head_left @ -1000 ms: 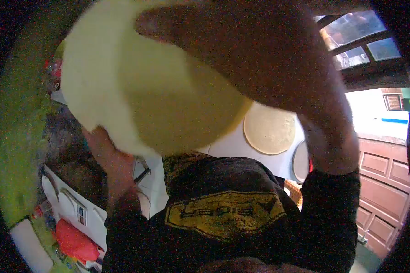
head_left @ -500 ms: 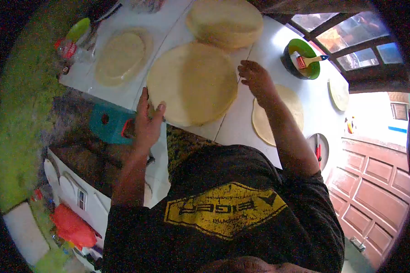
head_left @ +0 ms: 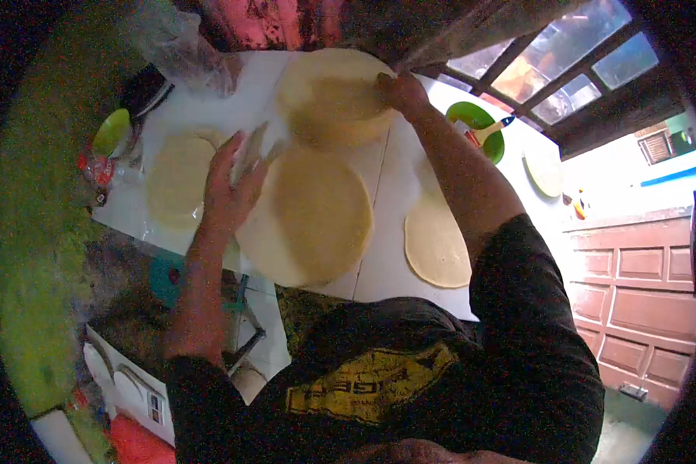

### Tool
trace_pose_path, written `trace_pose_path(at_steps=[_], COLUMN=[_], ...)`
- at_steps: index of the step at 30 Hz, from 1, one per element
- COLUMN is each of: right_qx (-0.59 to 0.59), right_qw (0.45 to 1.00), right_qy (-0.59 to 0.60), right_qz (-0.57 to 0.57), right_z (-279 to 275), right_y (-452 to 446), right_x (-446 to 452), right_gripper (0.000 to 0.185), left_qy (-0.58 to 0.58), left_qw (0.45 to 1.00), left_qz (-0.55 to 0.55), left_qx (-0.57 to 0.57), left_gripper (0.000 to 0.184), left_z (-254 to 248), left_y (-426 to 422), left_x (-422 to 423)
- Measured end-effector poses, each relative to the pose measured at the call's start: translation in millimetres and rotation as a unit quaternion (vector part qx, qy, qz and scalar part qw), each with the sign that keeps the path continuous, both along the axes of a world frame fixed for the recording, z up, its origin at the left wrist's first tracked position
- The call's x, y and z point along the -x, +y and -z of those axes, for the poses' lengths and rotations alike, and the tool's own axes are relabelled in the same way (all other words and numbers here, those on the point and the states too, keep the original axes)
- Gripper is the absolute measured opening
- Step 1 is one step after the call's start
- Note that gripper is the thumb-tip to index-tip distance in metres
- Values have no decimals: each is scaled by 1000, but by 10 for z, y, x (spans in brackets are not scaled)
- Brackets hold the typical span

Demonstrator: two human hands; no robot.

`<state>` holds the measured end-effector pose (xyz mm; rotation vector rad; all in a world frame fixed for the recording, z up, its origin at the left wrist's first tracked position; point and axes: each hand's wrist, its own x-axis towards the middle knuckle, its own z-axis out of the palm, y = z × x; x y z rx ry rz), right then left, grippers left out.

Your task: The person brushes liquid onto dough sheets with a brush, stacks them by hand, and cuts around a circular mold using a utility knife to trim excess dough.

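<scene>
A large round flat dough sheet (head_left: 317, 220) lies on the white table in front of me, shaded by my body. Behind it is a thick stack of similar round sheets (head_left: 336, 97). My left hand (head_left: 232, 185) is at the near sheet's left side, fingers spread and slightly blurred; nothing shows in its grasp. At the far stack's right edge, my right hand (head_left: 404, 94) has its fingertips by the rim. Those fingers are dark and smeared, so I cannot tell whether they grip the top sheet.
Another dough round (head_left: 182, 178) lies at left and a smaller one (head_left: 438, 247) at right. A green bowl (head_left: 468, 116) holding a brush (head_left: 491, 131) stands at the back right, beside a pale round disc (head_left: 544, 172). Clear plastic (head_left: 182, 50) hangs at the far left.
My right hand has moved away from me, from beside the near sheet to the far stack's edge. My left hand has risen slightly along the near sheet's left side. The view has shifted.
</scene>
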<state>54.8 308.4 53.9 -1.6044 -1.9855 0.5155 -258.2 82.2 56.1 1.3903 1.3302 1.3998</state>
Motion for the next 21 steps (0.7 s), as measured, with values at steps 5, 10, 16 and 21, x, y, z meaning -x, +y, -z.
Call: trace_pose_path(at_steps=[5, 10, 16, 21], right_qx=[98, -42, 204, 155], right_qw=[969, 973, 946, 969], right_qy=[223, -219, 251, 191], right_qz=[-39, 55, -6, -8], right_z=[892, 811, 330, 96], right_y=[835, 975, 693, 549], right_x=[-162, -89, -167, -21], right_gripper=[40, 46, 59, 56], left_qy=[147, 338, 343, 408], left_qw=[987, 933, 917, 897], left_qz=[28, 56, 136, 109], left_qx=[52, 111, 154, 132], left_gripper=[72, 87, 79, 64], left_z=[226, 266, -183, 79], left_y=[1800, 2833, 3052, 3094], left_x=[-45, -260, -401, -428])
